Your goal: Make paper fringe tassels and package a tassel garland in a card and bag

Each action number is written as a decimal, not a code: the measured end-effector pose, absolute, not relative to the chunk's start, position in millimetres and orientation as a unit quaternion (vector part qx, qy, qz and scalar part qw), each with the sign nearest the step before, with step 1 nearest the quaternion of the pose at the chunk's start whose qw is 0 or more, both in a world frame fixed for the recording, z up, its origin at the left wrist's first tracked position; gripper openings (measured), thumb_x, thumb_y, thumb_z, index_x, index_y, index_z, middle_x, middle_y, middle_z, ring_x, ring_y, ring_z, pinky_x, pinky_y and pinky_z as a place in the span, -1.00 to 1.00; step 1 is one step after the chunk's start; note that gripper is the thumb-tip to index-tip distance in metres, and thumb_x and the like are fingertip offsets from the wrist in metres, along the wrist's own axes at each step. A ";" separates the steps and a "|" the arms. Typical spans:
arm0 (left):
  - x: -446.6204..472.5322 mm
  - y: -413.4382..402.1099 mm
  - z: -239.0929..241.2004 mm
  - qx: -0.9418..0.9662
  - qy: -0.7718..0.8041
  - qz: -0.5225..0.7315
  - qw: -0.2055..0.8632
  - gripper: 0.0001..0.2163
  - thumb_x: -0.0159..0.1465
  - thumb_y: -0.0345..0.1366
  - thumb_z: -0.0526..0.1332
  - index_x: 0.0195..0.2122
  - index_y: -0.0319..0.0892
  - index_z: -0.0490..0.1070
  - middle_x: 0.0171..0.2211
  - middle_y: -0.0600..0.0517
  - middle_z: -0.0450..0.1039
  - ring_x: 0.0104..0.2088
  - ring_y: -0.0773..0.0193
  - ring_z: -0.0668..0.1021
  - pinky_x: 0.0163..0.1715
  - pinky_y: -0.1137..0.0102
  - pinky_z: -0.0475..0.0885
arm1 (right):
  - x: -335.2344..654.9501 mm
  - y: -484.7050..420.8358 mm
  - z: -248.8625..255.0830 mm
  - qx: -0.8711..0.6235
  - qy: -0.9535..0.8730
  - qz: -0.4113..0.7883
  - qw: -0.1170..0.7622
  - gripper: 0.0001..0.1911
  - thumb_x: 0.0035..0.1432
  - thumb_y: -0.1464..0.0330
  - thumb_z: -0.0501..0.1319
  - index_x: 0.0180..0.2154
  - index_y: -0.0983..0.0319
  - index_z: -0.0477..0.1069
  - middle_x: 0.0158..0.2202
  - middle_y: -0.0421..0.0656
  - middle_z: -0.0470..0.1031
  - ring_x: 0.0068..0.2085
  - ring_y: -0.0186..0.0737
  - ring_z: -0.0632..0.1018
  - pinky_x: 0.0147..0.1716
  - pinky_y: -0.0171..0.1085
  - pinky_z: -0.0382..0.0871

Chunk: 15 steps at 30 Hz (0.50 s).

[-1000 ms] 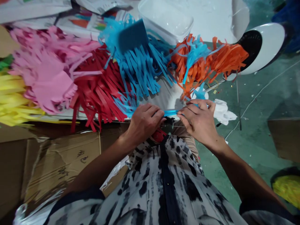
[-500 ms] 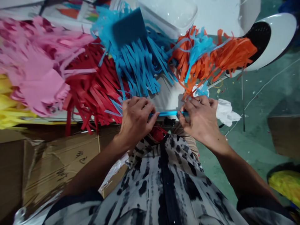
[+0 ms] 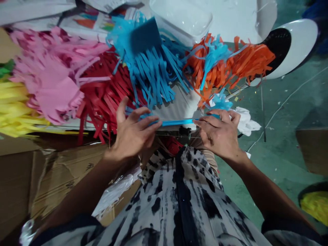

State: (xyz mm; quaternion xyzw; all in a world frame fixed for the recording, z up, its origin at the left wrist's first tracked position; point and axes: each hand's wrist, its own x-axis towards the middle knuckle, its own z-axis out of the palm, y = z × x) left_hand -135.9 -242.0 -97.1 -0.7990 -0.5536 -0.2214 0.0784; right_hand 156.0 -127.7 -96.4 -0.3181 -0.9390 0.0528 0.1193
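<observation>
Between my two hands, at the table's near edge, a narrow blue paper strip (image 3: 177, 122) is stretched level, looking rolled or twisted. My left hand (image 3: 137, 128) has its fingers closed over the strip's left part, with the index finger raised. The right end is pinched by my right hand (image 3: 217, 128), and blue fringe (image 3: 222, 101) shows just beyond those fingers. Behind the strip lies a heap of cut blue fringe (image 3: 153, 71). Red fringe (image 3: 102, 92) is close to my left hand, orange fringe (image 3: 220, 68) beyond my right.
Pink fringe (image 3: 58, 78) and yellow fringe (image 3: 20, 109) lie at the left. A white plastic tray (image 3: 184, 17) stands at the back. Crumpled white paper (image 3: 247, 121) is right of my right hand. Cardboard boxes (image 3: 69, 171) stand below left; a black-and-white stool (image 3: 294, 48) is at the right.
My left hand has moved left and its index finger has lifted, so more of the blue strip shows between the hands. My right hand has stayed nearly in place, still pinching.
</observation>
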 end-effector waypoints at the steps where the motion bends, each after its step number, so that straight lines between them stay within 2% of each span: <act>1: -137.7 -243.3 -94.3 -0.796 -0.560 -0.219 0.074 -0.75 0.32 -0.34 0.28 0.01 0.04 0.50 -0.01 0.08 0.65 0.12 -0.07 0.54 0.39 -0.40 -0.11 | 155.4 -127.1 -96.2 -0.318 -0.939 0.054 0.121 -0.69 0.43 0.28 0.12 0.06 -0.12 0.55 0.01 -0.22 0.66 0.23 0.20 0.44 0.10 0.21 0.13; 2: -136.1 -243.2 -92.0 -0.790 -0.569 -0.218 0.072 -0.77 0.32 -0.31 0.29 0.00 0.04 0.50 0.03 0.06 0.63 0.15 -0.09 0.52 0.39 -0.40 -0.12 | 154.0 -126.7 -95.5 -0.320 -0.938 0.055 0.121 -0.72 0.43 0.27 0.12 0.03 -0.09 0.56 -0.01 -0.22 0.66 0.24 0.21 0.44 0.10 0.21 0.13; 4: -123.6 -238.5 -90.3 -0.775 -0.588 -0.222 0.070 -0.79 0.35 -0.28 0.28 0.01 0.05 0.50 0.05 0.03 0.60 0.14 -0.05 0.51 0.36 -0.29 0.04 | 149.7 -126.1 -92.5 -0.322 -0.938 0.056 0.117 -0.75 0.45 0.26 0.11 -0.06 -0.03 0.57 -0.04 -0.21 0.67 0.25 0.20 0.43 0.10 0.22 0.12; 7: -95.2 -224.3 -95.9 -0.780 -0.588 -0.211 0.036 -0.83 0.45 -0.28 0.21 0.02 0.02 0.49 -0.04 0.02 0.62 0.03 0.05 0.54 0.13 0.01 0.33 | 143.8 -125.0 -86.1 -0.322 -0.939 0.057 0.101 -0.74 0.47 0.22 0.09 -0.14 0.01 0.57 -0.08 -0.19 0.68 0.26 0.20 0.42 0.11 0.22 0.10; 11: -73.5 -208.8 -106.2 -0.796 -0.582 -0.167 0.008 -0.83 0.50 -0.32 0.12 -0.10 -0.11 0.53 -0.18 -0.05 0.61 -0.13 0.08 0.54 -0.14 0.17 0.36 | 140.3 -120.5 -82.2 -0.317 -0.943 0.060 0.087 -0.71 0.49 0.17 0.07 -0.10 0.02 0.57 -0.08 -0.16 0.67 0.25 0.21 0.40 0.13 0.22 0.08; 15: -72.3 -206.3 -108.3 -0.771 -0.616 -0.156 0.029 -0.81 0.50 -0.36 0.09 -0.15 -0.19 0.52 -0.24 -0.09 0.57 -0.19 0.07 0.51 -0.21 0.18 0.32 | 136.0 -112.8 -86.8 -0.292 -0.949 0.058 0.104 -0.70 0.52 0.18 0.04 -0.11 0.03 0.55 -0.07 -0.17 0.65 0.21 0.12 0.41 0.09 0.15 0.08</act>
